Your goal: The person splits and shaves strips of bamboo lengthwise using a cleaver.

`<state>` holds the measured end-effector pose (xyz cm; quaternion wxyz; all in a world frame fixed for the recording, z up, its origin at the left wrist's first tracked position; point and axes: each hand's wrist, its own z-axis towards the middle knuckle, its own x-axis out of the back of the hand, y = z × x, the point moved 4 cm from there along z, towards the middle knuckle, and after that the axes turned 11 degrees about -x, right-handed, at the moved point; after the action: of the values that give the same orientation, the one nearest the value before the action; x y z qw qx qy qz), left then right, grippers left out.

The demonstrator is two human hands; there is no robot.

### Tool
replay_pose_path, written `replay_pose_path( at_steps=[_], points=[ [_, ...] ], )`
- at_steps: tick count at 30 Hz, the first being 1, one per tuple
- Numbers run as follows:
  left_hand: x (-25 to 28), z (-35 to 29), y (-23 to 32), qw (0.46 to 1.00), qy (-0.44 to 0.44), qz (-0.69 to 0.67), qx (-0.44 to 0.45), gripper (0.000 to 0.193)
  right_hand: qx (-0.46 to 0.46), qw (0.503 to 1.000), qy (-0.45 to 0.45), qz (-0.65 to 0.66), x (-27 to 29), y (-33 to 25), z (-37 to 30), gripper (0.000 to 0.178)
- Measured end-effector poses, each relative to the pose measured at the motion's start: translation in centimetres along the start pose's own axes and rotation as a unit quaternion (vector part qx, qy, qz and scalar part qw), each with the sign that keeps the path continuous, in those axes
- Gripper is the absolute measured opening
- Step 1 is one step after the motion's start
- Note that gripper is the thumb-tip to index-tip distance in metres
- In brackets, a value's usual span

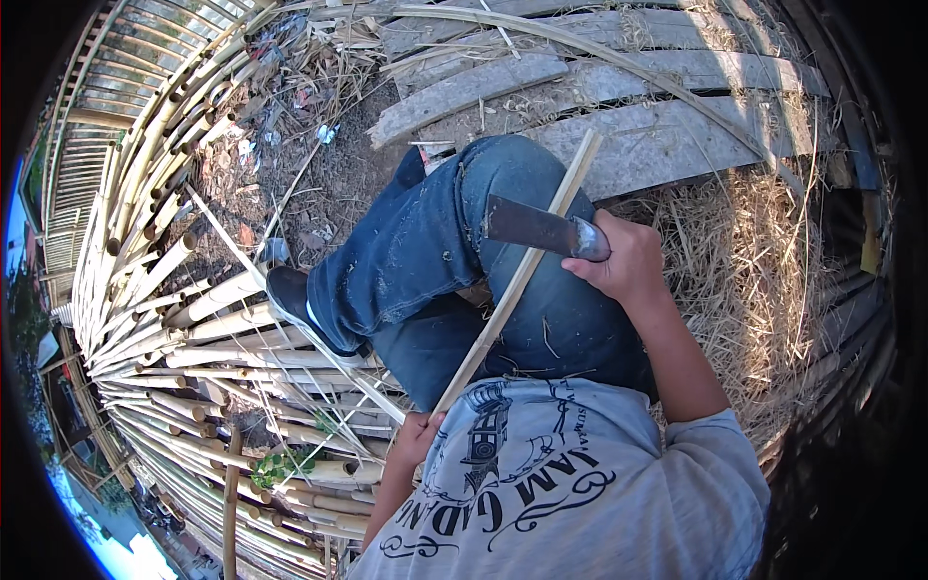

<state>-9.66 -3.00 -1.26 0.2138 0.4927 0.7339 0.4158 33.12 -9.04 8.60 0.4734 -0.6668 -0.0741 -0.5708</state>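
A long pale bamboo strip (503, 311) slants across my bent legs, its far end above my knee. My left hand (416, 437) is closed round its near end beside my shirt. Closed on the handle of a broad, dark-bladed knife (530, 224) is my right hand (626, 259). The blade lies across the strip over my knee, pointing left; whether its edge cuts into the strip cannot be seen. A metal collar shows where blade and handle meet. Most of the handle is hidden by my fingers.
Bamboo poles (232, 358) lie stacked on the left, with loose thin strips across them near my shoe (290, 295). Weathered planks (667, 145) stretch along the far right. Straw and shavings (744, 280) cover the ground at right. Litter (324, 133) is scattered on the soil.
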Motion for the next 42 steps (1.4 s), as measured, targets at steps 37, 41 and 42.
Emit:
replay_pose_path(
  at_steps=[37,41,42],
  points=[
    [0.5,0.1,0.2,0.998,0.038,0.034,-0.04,0.048,0.023,0.999,-0.038,0.02,-0.5,1.2,0.5,0.066],
    [1.0,0.9,0.5,0.999,-0.017,0.035,0.0,0.048,0.019,0.999,-0.037,0.006,0.2,1.0,0.7,0.065],
    [0.5,1.2,0.6,1.0,-0.023,0.011,-0.007,0.049,0.006,0.998,-0.053,0.034,0.1,1.3,1.0,0.064]
  ],
)
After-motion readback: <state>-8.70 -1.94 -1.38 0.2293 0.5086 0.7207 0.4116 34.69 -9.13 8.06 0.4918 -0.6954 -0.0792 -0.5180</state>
